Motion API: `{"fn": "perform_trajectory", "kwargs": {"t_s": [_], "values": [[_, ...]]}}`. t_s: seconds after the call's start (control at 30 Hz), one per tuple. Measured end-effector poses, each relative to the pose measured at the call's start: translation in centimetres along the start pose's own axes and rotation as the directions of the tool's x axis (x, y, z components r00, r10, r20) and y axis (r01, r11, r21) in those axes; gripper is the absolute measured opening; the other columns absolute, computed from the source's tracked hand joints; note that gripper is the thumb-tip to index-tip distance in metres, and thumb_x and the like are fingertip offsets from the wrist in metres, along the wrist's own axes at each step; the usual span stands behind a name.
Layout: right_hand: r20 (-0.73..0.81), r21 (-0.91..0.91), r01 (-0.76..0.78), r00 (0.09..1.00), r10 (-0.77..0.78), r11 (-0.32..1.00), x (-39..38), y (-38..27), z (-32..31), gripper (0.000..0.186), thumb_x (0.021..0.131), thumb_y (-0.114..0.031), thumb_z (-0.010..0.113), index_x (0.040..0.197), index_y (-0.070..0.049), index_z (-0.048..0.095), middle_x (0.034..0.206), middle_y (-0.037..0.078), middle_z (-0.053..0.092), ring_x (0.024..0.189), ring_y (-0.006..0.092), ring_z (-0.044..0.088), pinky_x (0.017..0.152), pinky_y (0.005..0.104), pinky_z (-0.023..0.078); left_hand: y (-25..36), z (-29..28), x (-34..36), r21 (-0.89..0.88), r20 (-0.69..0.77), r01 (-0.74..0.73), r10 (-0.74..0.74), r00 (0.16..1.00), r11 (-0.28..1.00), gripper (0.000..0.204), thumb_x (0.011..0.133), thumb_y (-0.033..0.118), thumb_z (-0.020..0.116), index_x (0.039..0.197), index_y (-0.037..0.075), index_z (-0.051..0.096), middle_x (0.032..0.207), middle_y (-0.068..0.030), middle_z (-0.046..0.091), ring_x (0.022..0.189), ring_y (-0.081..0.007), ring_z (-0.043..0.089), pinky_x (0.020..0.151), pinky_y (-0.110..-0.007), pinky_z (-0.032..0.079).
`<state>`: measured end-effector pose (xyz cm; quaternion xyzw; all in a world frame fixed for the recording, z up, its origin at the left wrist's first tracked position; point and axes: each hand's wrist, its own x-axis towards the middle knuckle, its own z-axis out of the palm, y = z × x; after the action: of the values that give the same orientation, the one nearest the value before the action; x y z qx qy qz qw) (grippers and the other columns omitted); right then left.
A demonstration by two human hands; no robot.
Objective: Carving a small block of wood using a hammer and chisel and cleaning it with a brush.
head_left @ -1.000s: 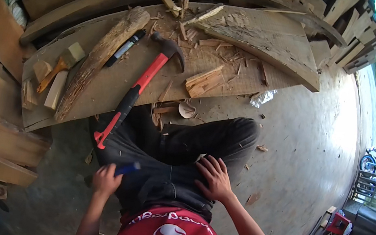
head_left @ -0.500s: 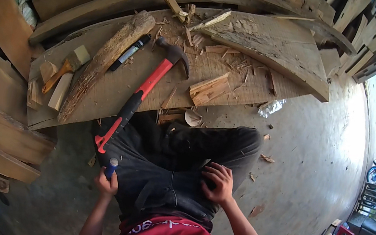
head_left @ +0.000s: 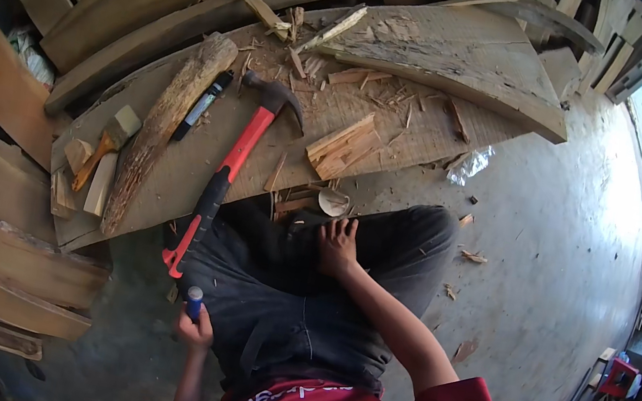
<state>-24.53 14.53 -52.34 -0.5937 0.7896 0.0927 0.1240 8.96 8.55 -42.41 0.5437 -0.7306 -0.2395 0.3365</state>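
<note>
My left hand (head_left: 195, 331) is closed around a blue tool handle (head_left: 193, 306) with a round, pale metal cap pointing up; the rest of that tool is hidden. My right hand (head_left: 337, 247) lies palm down on my dark trousers near the knee, fingers spread, holding nothing. On the wooden board (head_left: 258, 173) before me rests a claw hammer (head_left: 242, 140) with a red and black handle that overhangs the near edge. To its right sits a split, orange-brown wood block (head_left: 343, 148). A dark, capped marker-like stick (head_left: 202, 106) lies left of the hammer.
A rough wood strip (head_left: 168, 124) and a brush (head_left: 118, 134) lie at the board's left. Behind are a thick slab (head_left: 461, 71) and wood splinters. A small round dish (head_left: 333, 202) stands below the near edge, with crumpled clear plastic (head_left: 470, 164) to the right.
My right hand has moved forward and left along my leg, from the upper thigh toward the board. The left hand keeps its grip on the blue handle. The view has shifted slightly.
</note>
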Motion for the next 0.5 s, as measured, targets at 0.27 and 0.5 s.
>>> {"fn": "perform_trajectory", "kwargs": {"t_s": [0.27, 0.5], "values": [[-0.121, 0.637, 0.127, 0.991, -0.063, 0.76, -0.2, 3.1, -4.8, 0.038, 0.069, -0.025, 0.074, 0.102, -0.008, 0.068, 0.095, 0.01, 0.068, 0.093, 0.0246, 0.063, 0.085, 0.0371, 0.048, -1.8, -0.3, -0.4, 0.036, 0.014, -0.067, 0.067, 0.998, 0.997, 0.022, 0.084, 0.019, 0.062, 0.072, 0.003, 0.05, 0.055, -0.0132, 0.046, 0.048, -0.0331, 0.052, 0.045, -0.039, 0.033], [-0.795, 0.514, 0.452, 0.569, 0.208, 0.729, -1.5, 8.2, -23.5, 0.027, 0.07, -0.005, 0.072, 0.096, -0.009, 0.068, 0.09, 0.011, 0.063, 0.088, 0.0271, 0.06, 0.075, 0.0345, 0.048, -0.7, -0.3, -0.1, 0.048, 0.079, 0.012, -0.016, 0.997, 0.999, 0.019, 0.082, 0.015, 0.061, 0.072, 0.003, 0.05, 0.058, -0.0145, 0.049, 0.051, -0.0343, 0.054, 0.047, -0.04, 0.037]]}}
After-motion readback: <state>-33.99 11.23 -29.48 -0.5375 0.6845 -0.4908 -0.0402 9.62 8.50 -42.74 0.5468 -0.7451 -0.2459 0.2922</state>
